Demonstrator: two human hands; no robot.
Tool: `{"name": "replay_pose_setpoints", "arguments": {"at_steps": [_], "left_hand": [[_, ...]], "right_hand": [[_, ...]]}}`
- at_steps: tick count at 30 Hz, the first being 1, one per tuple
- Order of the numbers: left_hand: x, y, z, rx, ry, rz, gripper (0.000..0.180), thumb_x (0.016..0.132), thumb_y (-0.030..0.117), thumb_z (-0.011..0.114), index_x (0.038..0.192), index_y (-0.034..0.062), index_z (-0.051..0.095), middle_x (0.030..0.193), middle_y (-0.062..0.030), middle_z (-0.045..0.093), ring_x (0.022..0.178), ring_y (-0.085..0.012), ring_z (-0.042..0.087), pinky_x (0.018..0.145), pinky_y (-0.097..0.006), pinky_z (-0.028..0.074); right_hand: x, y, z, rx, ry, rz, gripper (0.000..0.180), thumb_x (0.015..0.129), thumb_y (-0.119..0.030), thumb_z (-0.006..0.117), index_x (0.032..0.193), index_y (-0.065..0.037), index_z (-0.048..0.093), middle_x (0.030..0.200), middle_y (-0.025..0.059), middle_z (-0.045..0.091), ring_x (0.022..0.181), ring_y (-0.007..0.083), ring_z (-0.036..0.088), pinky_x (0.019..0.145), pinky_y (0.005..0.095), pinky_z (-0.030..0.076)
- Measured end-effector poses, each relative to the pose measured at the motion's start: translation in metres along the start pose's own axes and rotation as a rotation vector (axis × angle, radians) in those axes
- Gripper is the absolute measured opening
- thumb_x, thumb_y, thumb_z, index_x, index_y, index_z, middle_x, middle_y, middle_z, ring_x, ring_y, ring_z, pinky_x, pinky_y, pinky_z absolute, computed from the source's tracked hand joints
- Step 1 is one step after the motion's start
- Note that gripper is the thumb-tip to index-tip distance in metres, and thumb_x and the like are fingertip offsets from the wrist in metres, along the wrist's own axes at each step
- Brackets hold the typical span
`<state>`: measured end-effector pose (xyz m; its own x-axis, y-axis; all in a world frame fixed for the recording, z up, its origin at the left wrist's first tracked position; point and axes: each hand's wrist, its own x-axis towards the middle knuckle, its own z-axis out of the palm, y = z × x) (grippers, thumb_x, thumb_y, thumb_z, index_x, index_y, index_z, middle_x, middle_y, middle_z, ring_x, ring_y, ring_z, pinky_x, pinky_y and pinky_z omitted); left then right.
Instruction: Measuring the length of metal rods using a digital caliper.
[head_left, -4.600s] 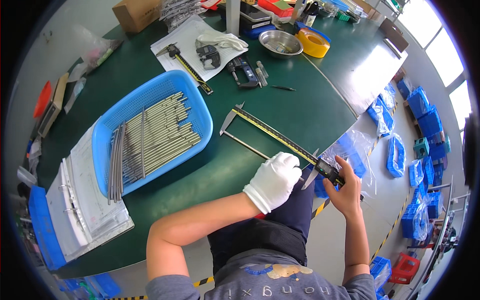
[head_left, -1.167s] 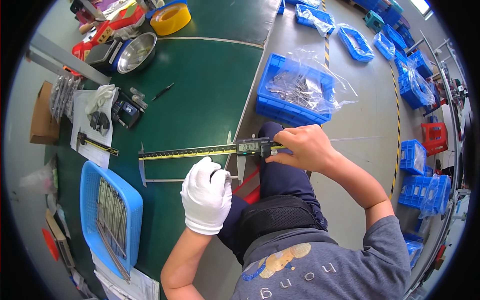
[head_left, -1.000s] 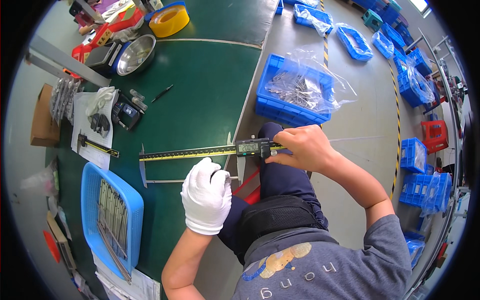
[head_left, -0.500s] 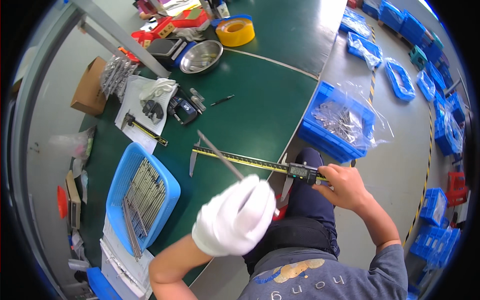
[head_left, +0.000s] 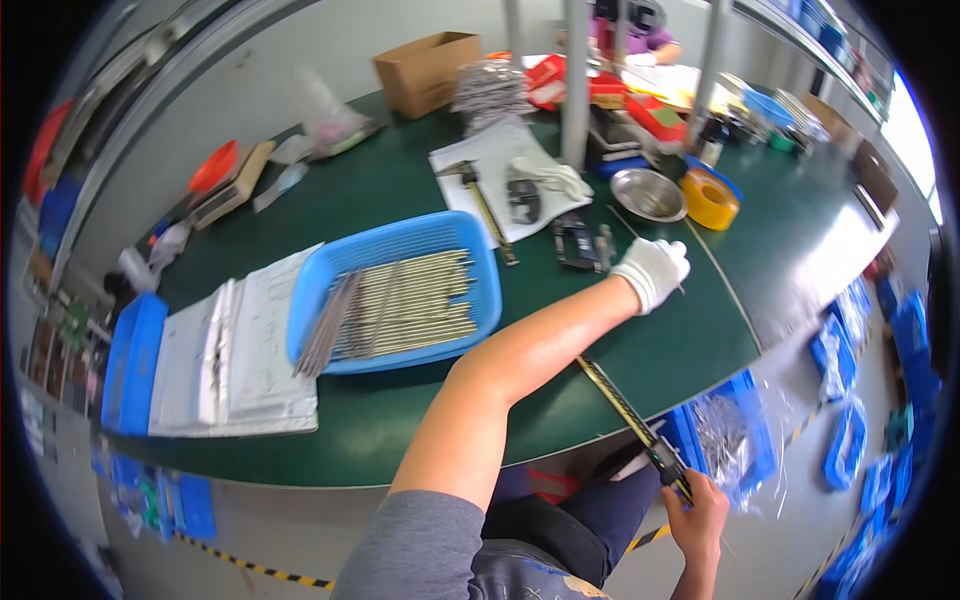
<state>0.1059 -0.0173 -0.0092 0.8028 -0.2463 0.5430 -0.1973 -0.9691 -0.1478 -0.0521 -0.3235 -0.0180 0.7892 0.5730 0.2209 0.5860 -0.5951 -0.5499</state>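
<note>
My left hand [head_left: 652,273], in a white glove, reaches out over the green table with its fingers closed. A thin metal rod [head_left: 623,221] sticks out past the fingers toward the steel bowl [head_left: 649,196]. Bare and low at the right, my right hand [head_left: 697,510] grips the head end of a digital caliper [head_left: 625,408]. The caliper's beam slants up over the table edge, and its far jaws are hidden by my left forearm. Left of that arm stands a light-blue basket [head_left: 487,290] holding many metal rods [head_left: 415,300], several leaning over its near-left side.
Papers [head_left: 270,340] lie left of the basket. Behind it are another caliper [head_left: 487,212], a micrometer [head_left: 574,243] and a loose glove [head_left: 550,178]. Yellow tape [head_left: 710,198] sits beside the bowl. A blue crate [head_left: 755,430] of metal parts stands below the table edge. Another person [head_left: 655,45] is across the table.
My view has swung left. My left hand has moved away from the caliper and out over the table toward the bowl with the rod. My right hand still holds the caliper, now lower right.
</note>
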Motion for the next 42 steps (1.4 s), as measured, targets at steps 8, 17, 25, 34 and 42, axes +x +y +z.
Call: {"name": "replay_pose_setpoints", "arguments": {"at_steps": [8, 17, 25, 34, 42], "left_hand": [[-0.128, -0.107, -0.189, 0.192, -0.655, -0.644, 0.026, 0.084, 0.024, 0.05, 0.085, 0.0051, 0.068, 0.09, -0.0172, 0.066, 0.086, -0.0335, 0.064, 0.075, -0.042, 0.052], [-0.235, -0.135, -0.214, 0.1, -0.797, -0.278, 0.014, 0.081, 0.013, 0.055, 0.086, 0.0087, 0.067, 0.099, -0.0146, 0.059, 0.092, -0.0306, 0.062, 0.074, -0.042, 0.052], [-0.193, -0.068, -0.228, 0.214, 0.0, 0.146, 0.013, 0.075, 0.015, 0.065, 0.085, 0.0078, 0.063, 0.067, -0.002, 0.056, 0.057, -0.0178, 0.054, 0.046, -0.03, 0.042], [-0.177, 0.079, -0.13, -0.201, 0.02, 0.195, 0.022, 0.078, 0.016, 0.059, 0.096, 0.0037, 0.062, 0.065, -0.0015, 0.049, 0.059, -0.0149, 0.05, 0.048, -0.028, 0.04], [-0.174, 0.081, -0.105, -0.362, 0.026, 0.073, 0.015, 0.078, 0.016, 0.062, 0.086, 0.0047, 0.059, 0.066, -0.0028, 0.048, 0.064, -0.0177, 0.053, 0.051, -0.03, 0.045]], "right_hand": [[0.009, 0.006, -0.006, -0.021, -0.011, -0.006, 0.031, 0.066, -0.006, 0.075, 0.092, 0.001, 0.059, 0.072, 0.0152, 0.059, 0.057, 0.0265, 0.059, 0.053, 0.0331, 0.045], [0.004, 0.013, -0.003, -0.024, -0.029, 0.02, 0.032, 0.067, -0.008, 0.074, 0.094, 0.002, 0.059, 0.072, 0.0154, 0.059, 0.061, 0.0292, 0.058, 0.059, 0.0353, 0.045], [0.0, 0.012, -0.005, -0.05, -0.028, 0.114, 0.032, 0.068, -0.009, 0.075, 0.094, 0.002, 0.06, 0.072, 0.0159, 0.06, 0.061, 0.0286, 0.057, 0.058, 0.0346, 0.045], [-0.014, 0.011, -0.043, -0.024, 0.08, 0.126, 0.032, 0.067, -0.005, 0.075, 0.094, 0.003, 0.06, 0.072, 0.0144, 0.06, 0.058, 0.0222, 0.056, 0.055, 0.031, 0.044], [-0.021, -0.003, -0.035, -0.015, 0.049, 0.16, 0.032, 0.066, -0.004, 0.076, 0.094, 0.002, 0.06, 0.07, 0.011, 0.059, 0.057, 0.0185, 0.054, 0.055, 0.0282, 0.043]]}}
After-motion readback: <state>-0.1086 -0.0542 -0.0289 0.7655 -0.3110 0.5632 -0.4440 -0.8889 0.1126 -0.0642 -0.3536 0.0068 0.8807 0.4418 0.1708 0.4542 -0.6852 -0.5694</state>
